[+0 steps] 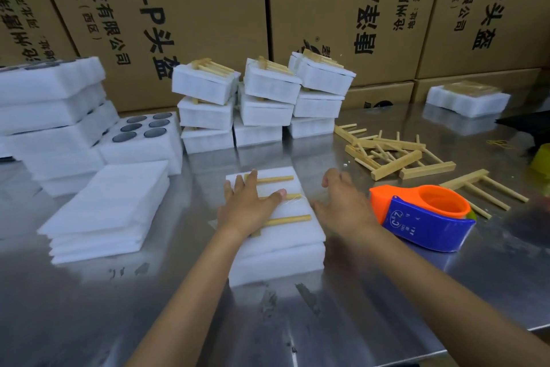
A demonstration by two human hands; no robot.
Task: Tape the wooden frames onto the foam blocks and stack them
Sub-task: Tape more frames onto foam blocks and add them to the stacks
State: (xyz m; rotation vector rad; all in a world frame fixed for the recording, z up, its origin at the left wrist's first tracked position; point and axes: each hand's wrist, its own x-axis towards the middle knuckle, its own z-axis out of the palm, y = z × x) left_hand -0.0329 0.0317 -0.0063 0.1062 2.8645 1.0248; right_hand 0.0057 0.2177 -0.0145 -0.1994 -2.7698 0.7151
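- My left hand lies flat, fingers straight, pressing the wooden frame down onto the foam block in the middle of the bench.
- My right hand is spread and holds nothing; it sits at the block's right edge, though motion blur keeps me from telling whether it touches the foam.
- The frame's three rods run left to right across the block; its crossbar seems to be under my left palm. The block's long axis runs away from me.
- I judge the foam light and soft, easy to dent, so I'd take it by the long sides with a gentle squeeze. The frame looks stiff but thin, likely to slide on the foam until taped.
- The tape dispenser rests just right of my right hand.
- Finished blocks sit in stacks at the back; loose frames lie to the right.
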